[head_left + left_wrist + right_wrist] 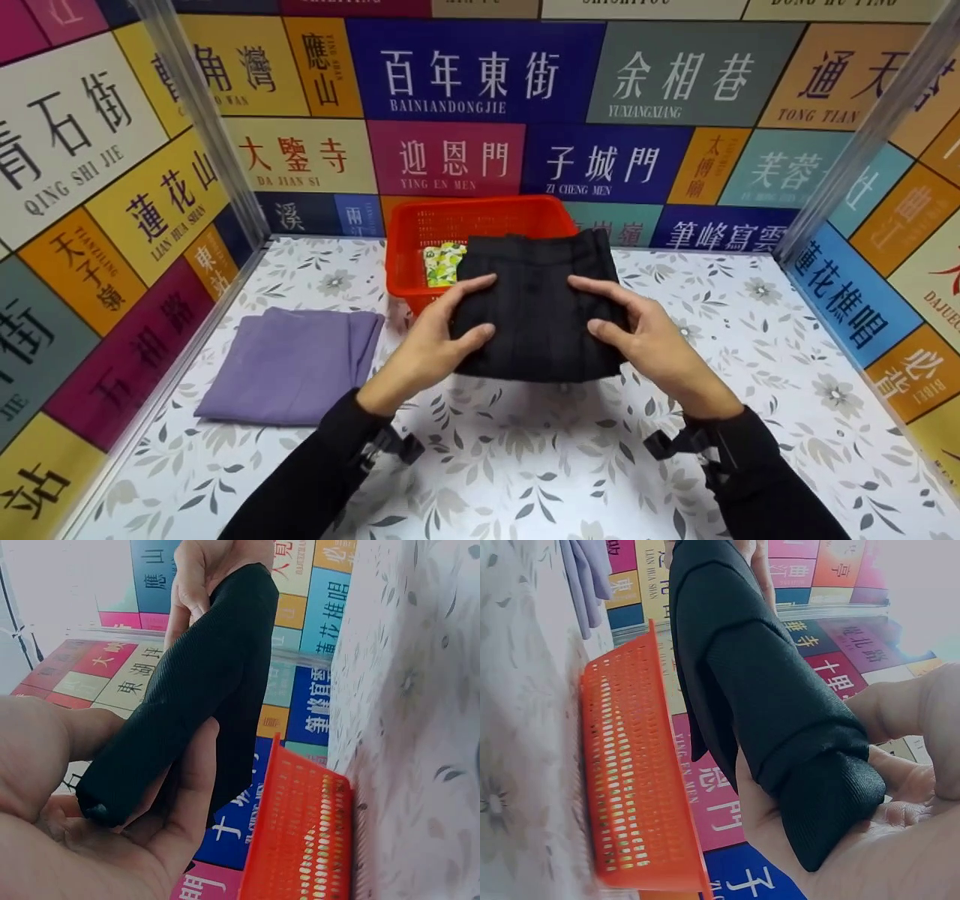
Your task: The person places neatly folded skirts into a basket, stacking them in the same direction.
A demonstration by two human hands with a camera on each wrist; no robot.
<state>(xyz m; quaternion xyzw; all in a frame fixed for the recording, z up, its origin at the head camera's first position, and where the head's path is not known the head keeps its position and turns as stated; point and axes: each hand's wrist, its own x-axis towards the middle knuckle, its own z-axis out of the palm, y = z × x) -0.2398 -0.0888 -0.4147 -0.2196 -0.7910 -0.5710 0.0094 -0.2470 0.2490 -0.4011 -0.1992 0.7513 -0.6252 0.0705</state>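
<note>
A folded black garment (536, 315) is held up between both hands in front of a red plastic basket (403, 262), partly covering it in the head view. My left hand (427, 345) grips the garment's left side, with thumb and index finger on the near face and the other fingers behind. Opposite it, my right hand (664, 349) grips the right side in the same way. In the right wrist view, thick folded layers of the garment (780, 690) lie between thumb and fingers. The left wrist view shows the garment (202, 675) hanging beside the basket (300, 832).
Inside the basket lies a yellow-green patterned item (442, 264), partly hidden by the garment. A folded purple cloth (292, 367) rests on the table (495, 472) to the left. Walls with colourful printed signs (480, 71) enclose the back and both sides.
</note>
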